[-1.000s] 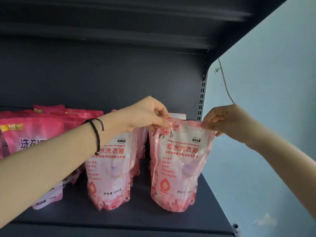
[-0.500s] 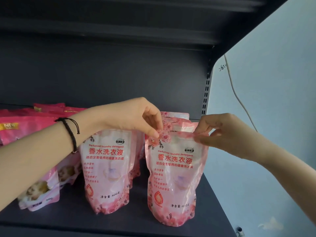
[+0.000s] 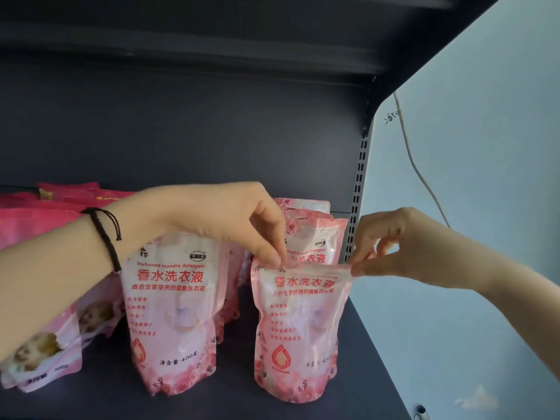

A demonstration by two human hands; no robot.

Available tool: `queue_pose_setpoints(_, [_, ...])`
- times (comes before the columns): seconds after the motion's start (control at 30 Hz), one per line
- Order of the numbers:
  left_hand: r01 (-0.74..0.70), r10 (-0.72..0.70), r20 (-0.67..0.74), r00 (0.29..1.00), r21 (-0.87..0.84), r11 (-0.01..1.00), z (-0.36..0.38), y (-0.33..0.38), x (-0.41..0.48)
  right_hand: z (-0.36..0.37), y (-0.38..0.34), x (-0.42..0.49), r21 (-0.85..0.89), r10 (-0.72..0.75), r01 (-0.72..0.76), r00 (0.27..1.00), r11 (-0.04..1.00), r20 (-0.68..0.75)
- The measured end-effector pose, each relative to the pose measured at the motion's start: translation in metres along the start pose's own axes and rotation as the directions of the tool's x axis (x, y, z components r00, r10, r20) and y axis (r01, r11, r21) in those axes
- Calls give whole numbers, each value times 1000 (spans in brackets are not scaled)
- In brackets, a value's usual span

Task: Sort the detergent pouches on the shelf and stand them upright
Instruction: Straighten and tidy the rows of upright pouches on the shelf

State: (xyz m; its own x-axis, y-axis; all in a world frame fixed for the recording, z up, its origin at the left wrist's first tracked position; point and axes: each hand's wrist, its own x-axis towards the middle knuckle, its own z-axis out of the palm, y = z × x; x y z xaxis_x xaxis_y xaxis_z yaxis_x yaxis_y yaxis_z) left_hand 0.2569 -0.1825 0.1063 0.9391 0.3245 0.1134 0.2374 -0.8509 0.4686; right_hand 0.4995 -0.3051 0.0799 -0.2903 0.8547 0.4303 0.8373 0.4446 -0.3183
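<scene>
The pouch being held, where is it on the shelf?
Head view: the held pouch stands front right on the shelf, beside a matching pouch, its top pinched by left hand and right hand.

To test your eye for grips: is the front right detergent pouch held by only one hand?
No: the left hand and the right hand each pinch a top corner of the front right detergent pouch.
</scene>
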Motion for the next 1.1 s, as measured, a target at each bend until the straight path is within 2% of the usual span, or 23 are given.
queue_pose_setpoints(0.17, [53,-41,-130,991,90,995,-17,-5,5,-8,6,19,-71,38,-42,998,997,-57])
queue_pose_setpoints(0.27, [86,-50,-161,986,225,971,-19,-9,8,-9,10,34,-103,83,-85,996,991,-31])
queue_pose_setpoints(0.37, [75,-23,-165,986,315,946,-23,-11,13,-14,11,47,-61,110,-107,993,992,43])
queue_pose_setpoints(0.47, [34,-27,-34,999,256,966,-32,-11,14,-21,13,62,7,184,-184,982,983,48])
queue_pose_setpoints(0.57, [15,-39,145,989,162,987,-44,-11,14,-31,21,81,-31,237,-237,972,971,-4])
queue_pose_setpoints(0.63, [18,-46,195,980,147,989,-55,-11,16,-38,30,97,-76,267,-268,963,960,-29])
queue_pose_setpoints(0.7, [11,-31,133,991,149,989,-68,-13,24,-42,39,112,-102,302,-305,952,947,-36])
queue_pose_setpoints(0.77, [16,-17,4,1000,162,987,-81,-20,40,-44,50,127,-135,329,-330,944,934,-33])
queue_pose_setpoints(0.9, [111,-81,-156,984,195,974,-98,-45,90,-43,70,160,-176,340,-341,940,924,-38])
queue_pose_setpoints(1.1, [248,-236,-80,969,362,899,-94,-86,156,-21,106,191,-337,444,-372,881,865,165])
